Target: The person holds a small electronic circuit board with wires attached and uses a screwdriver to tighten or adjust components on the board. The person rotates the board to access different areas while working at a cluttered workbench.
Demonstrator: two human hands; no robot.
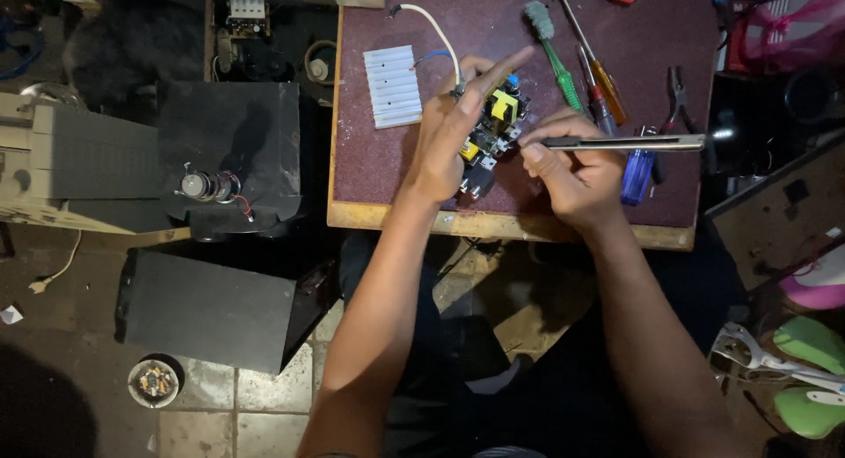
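A maroon speckled desk [387,168] with a pale wooden edge carries the work; a ribbed white metal heat sink [393,86] lies at ten o'clock from the hands. The left hand [449,137] is clamped around a small circuit board [495,128] crowded with yellow and black components, lifted just above the desk's centre. The right hand [572,172] pinches a slim grey metal tool [625,143], tip meeting the board. The board looks light, stiff and fragile, best gripped by its bare edges. Screwdrivers [594,75] lie at one o'clock.
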